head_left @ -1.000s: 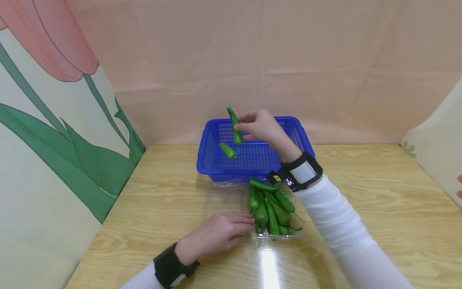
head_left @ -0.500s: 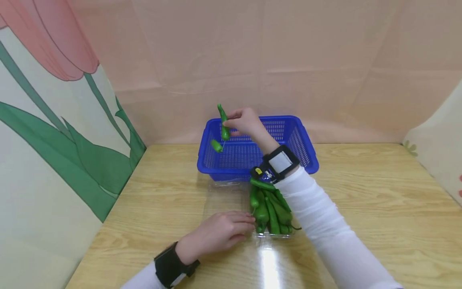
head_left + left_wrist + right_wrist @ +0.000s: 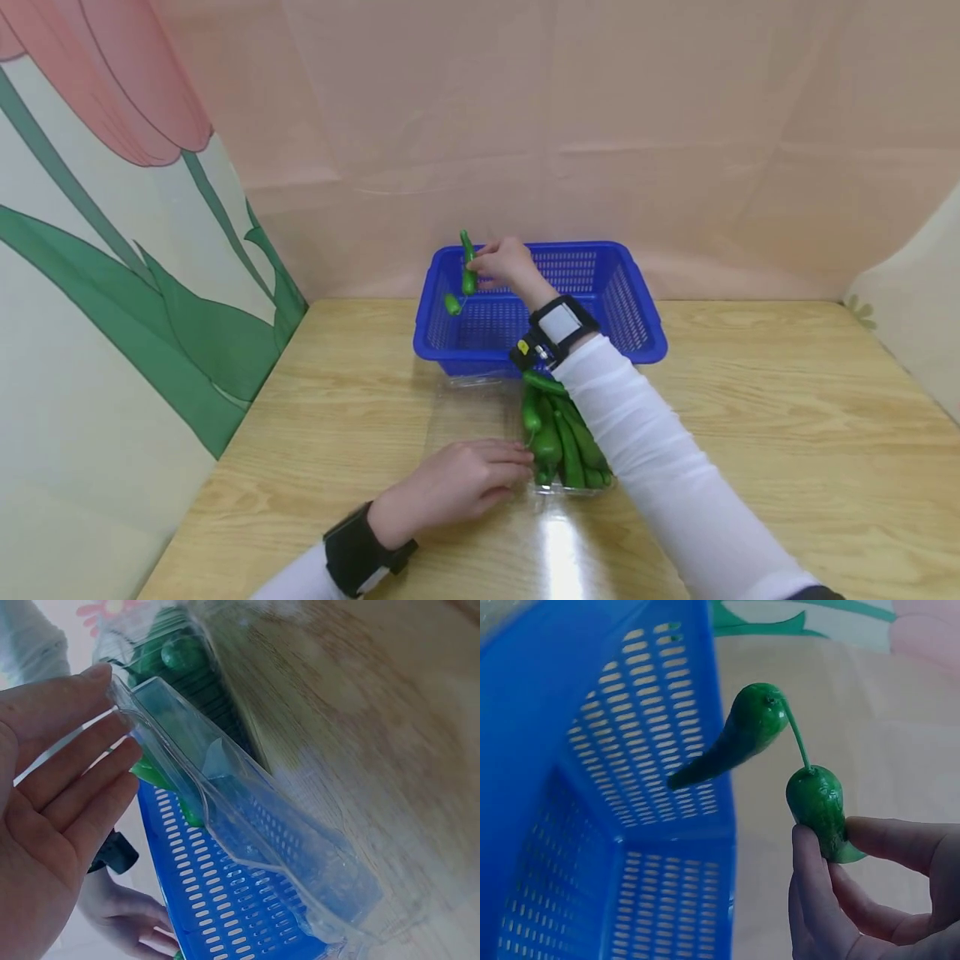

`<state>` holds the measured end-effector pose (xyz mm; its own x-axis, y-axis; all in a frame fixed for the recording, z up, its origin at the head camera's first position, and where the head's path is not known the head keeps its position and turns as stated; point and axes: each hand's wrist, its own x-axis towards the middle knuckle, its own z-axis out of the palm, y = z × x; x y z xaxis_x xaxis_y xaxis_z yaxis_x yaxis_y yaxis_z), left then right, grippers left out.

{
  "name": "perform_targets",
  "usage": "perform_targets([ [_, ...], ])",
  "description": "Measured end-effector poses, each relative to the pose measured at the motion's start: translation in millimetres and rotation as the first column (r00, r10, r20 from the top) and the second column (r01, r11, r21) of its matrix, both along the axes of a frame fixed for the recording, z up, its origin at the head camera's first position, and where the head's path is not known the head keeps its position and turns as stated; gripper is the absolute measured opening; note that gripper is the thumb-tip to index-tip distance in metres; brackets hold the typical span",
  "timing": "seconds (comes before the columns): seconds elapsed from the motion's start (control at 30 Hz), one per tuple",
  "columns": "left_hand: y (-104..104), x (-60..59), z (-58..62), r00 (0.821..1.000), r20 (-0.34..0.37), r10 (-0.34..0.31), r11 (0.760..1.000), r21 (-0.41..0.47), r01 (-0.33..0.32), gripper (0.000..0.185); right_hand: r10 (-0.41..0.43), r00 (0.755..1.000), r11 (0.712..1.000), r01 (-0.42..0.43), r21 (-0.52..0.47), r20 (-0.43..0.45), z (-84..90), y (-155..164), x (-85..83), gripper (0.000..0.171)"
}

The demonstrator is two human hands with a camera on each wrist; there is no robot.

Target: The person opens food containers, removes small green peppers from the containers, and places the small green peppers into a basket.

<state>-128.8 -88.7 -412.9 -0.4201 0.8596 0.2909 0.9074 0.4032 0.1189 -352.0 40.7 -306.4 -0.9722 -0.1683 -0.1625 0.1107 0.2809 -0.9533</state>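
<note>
At seven o'clock, the left hand (image 3: 457, 485), fingers straight, touches the clear container (image 3: 474, 410). Toward the blue basket's (image 3: 467, 357) ten o'clock corner, a green pepper (image 3: 469, 281) (a second pepper (image 3: 452, 304) hangs beside its lower end) is pinched in the right hand (image 3: 507, 262). At five, heaped peppers (image 3: 547, 450) lie in the container's right half.

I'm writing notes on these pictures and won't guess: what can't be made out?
Head view: how many long green peppers the clear plastic box holds; the white fabric sleeve covers part.
Left wrist view: those peppers' outlines, blurred behind plastic.
Right wrist view: the rest of the blue perforated plastic basket, cut off by the left edge.
Right wrist view: whether the thin green stem joins the tapered green pepper; contact too small.
</note>
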Motion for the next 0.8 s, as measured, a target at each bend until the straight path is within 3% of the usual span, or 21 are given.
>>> perform_targets([
  [0.47, -2, 2.0, -1.4, 1.000, 0.000, 0.002, 1.000, 0.005, -0.002, 0.029, -0.007, 0.998, 0.999, 0.004, 0.053, 0.058, -17.7, 3, -25.7, 0.030],
  [0.7, -2, 2.6, -1.9, 1.000, -0.018, 0.001, 1.000, 0.013, 0.000, 0.028, 0.014, 1.000, 0.997, -0.014, 0.072, -0.003, -23.0, 5, -35.2, 0.037],
  [0.8, -2, 3.0, -1.8, 1.000, -0.016, 0.002, 1.000, 0.016, -0.002, 0.028, 0.041, 0.999, 0.989, -0.036, 0.140, -0.035, -24.9, 6, -39.0, 0.037],
])
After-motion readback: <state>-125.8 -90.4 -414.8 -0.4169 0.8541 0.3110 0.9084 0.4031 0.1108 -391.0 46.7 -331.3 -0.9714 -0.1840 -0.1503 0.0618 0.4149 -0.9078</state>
